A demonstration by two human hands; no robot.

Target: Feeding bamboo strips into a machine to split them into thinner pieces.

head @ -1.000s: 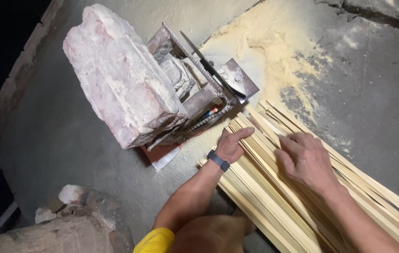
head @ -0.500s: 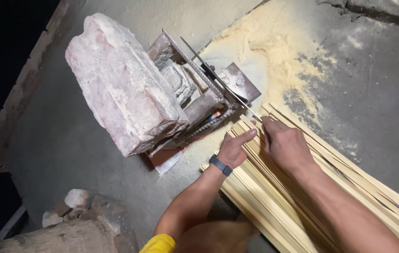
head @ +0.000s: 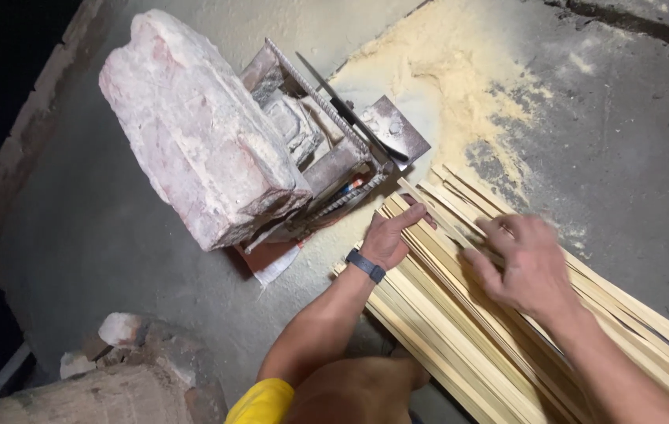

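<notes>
My hands on the pile of wooden strips

My left hand [head: 392,238] lies flat and unclenched on the strips [head: 460,330]; my right hand [head: 524,263], blurred, fingers spread, hovers over them. Far left sit a metal cutter [head: 334,145], a big stone [head: 193,133] and sawdust [head: 436,74].

Two hands were over the work — the left hand [head: 388,238] with one dark wristband [head: 366,265], the right hand [head: 524,263] blurred. One large pale block of masonry [head: 197,129] sat on one metal cutting device [head: 342,145]. One spread of sawdust [head: 436,74] lay beyond. The thin wooden strips [head: 460,330] — one stack, too many and too overlapped to count.
</notes>
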